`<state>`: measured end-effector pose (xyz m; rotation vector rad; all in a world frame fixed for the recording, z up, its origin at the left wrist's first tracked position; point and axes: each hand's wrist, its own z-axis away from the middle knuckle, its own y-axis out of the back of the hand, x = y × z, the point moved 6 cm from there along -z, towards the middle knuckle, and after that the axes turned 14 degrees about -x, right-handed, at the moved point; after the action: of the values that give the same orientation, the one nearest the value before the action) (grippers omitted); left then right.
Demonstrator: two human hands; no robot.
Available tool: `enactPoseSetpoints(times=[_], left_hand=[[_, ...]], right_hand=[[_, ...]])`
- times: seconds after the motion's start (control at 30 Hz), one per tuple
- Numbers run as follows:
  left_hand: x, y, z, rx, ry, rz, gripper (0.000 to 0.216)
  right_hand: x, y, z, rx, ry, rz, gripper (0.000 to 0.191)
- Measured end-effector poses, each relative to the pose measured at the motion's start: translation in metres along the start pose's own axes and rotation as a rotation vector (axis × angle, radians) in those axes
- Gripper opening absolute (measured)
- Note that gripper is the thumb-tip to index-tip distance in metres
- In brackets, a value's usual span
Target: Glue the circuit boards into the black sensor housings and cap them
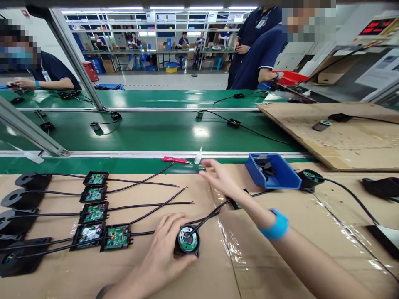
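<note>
My left hand (163, 251) grips a round black housing (187, 241) with a green circuit board inside, resting on the cardboard near the front. Black cables run from it up and to the right. My right hand (218, 176) stretches forward with fingers apart, holding nothing, its fingertips close to a small white glue bottle (198, 156) at the edge of the green belt. A blue band (277, 225) sits on my right wrist. A red-handled tool (174, 160) lies left of the bottle.
Several black boxes with green boards (94, 195) and cabled round housings lie in rows at left. A blue bin (274, 171) stands right of my hand. The green conveyor (162, 133) carries more parts. Other people work beyond it.
</note>
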<state>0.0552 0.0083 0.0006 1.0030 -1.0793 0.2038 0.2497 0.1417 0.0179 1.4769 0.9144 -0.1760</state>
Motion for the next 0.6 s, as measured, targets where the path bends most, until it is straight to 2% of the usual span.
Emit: enactPoseSetpoints(times=[0.1, 0.17, 0.3, 0.47, 0.53, 0.6], left_hand=[[0.004, 0.001, 0.001, -0.029, -0.038, 0.042, 0.061], [0.005, 0.0, 0.001, -0.002, 0.0, 0.039, 0.054], [0.007, -0.003, -0.001, 0.046, 0.045, 0.002, 0.047], [0.007, -0.006, -0.002, 0.067, 0.028, -0.046, 0.049], [0.004, -0.007, 0.0, 0.071, 0.007, -0.078, 0.049], [-0.002, -0.006, 0.003, 0.089, -0.025, -0.123, 0.057]], right_hand=[[-0.046, -0.008, 0.051, -0.249, 0.111, 0.03, 0.014], [-0.067, -0.009, 0.08, -0.298, 0.129, 0.077, 0.016], [-0.078, -0.009, 0.112, -0.204, 0.137, 0.19, 0.025], [-0.075, -0.019, 0.121, -0.171, 0.089, 0.171, 0.023], [-0.074, -0.012, 0.12, -0.161, 0.086, 0.162, 0.019], [-0.064, 0.012, 0.114, -0.09, 0.075, 0.185, 0.015]])
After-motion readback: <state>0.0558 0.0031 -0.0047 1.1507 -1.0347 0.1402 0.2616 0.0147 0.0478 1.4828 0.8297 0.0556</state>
